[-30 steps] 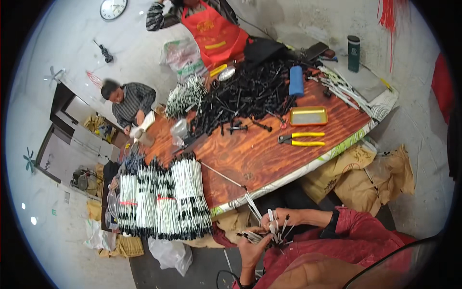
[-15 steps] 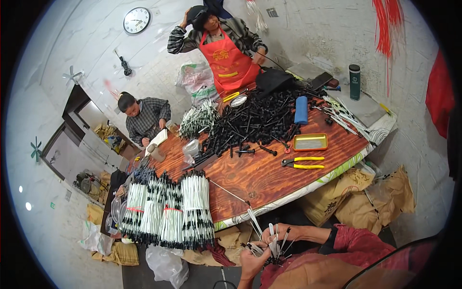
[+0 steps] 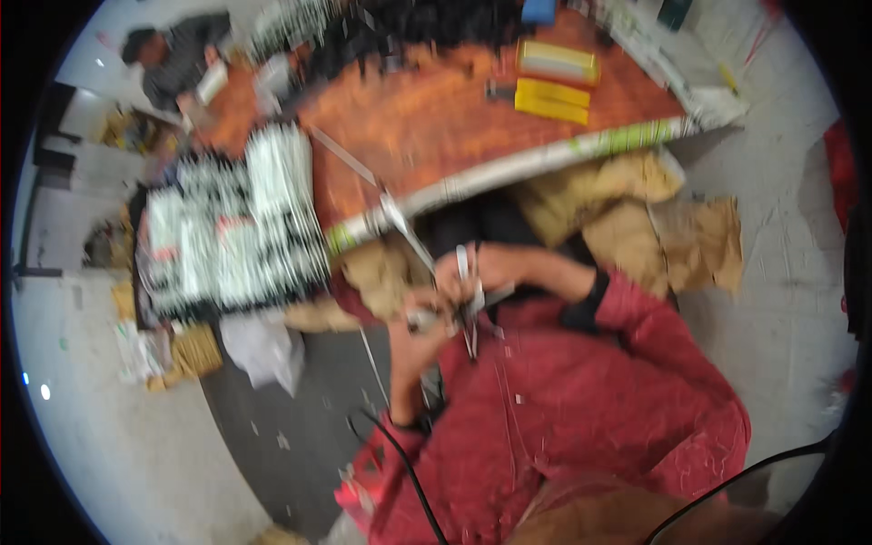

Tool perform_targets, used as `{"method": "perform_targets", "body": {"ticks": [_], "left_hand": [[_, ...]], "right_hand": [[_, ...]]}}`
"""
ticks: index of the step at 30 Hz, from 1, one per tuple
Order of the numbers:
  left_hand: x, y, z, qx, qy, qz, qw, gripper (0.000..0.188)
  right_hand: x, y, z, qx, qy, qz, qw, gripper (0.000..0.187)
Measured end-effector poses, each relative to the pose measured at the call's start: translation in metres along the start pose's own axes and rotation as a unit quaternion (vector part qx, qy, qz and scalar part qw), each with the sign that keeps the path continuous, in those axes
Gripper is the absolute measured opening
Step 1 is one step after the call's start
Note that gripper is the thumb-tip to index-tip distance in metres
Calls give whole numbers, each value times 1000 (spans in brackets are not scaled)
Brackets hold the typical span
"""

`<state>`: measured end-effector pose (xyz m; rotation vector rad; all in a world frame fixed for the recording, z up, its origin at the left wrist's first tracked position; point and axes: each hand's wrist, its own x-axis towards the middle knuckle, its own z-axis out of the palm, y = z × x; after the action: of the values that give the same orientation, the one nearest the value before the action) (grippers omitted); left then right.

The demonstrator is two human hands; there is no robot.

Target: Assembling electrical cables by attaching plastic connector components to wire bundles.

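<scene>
My left hand (image 3: pixel 416 343) and my right hand (image 3: pixel 486 269) are close together in front of my red jacket, beyond the table's near edge. Both are closed around thin white strips (image 3: pixel 463 263) with dark ends, some sticking out between the fingers. Motion blur hides how each finger grips and how many strips there are. One long white strip (image 3: pixel 409 232) slants from the table edge down to my right hand. Left of my hands, bundles of white strips with black ends (image 3: pixel 277 173) stand packed together on the table's left end.
On the red-brown wooden table (image 3: pixel 436 118) are yellow-handled pliers (image 3: pixel 552 100), a yellow-rimmed tray (image 3: pixel 559 77) and a heap of black parts (image 3: pixel 427 27). Brown sacks (image 3: pixel 699 241) and a white plastic bag (image 3: pixel 263 350) sit below. A co-worker (image 3: pixel 177 64) sits far left. A black cable (image 3: pixel 400 454) hangs nearby.
The view has tipped downward, so table and hands appear higher and more of my jacket shows. The co-worker in the red apron is out of view. My hands still hold the strips.
</scene>
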<state>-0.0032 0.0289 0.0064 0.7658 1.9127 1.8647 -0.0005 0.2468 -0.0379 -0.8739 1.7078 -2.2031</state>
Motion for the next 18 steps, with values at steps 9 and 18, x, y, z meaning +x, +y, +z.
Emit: {"method": "perform_targets", "body": {"ticks": [9, 18], "left_hand": [[-12, 5, 1, 11, 10, -5, 1000, 16], [-12, 3, 4, 46, 33, 15, 998, 18]], "right_hand": [[-16, -13, 14, 113, 7, 80, 990, 19], [-14, -18, 12, 106, 2, 75, 992, 16]]}}
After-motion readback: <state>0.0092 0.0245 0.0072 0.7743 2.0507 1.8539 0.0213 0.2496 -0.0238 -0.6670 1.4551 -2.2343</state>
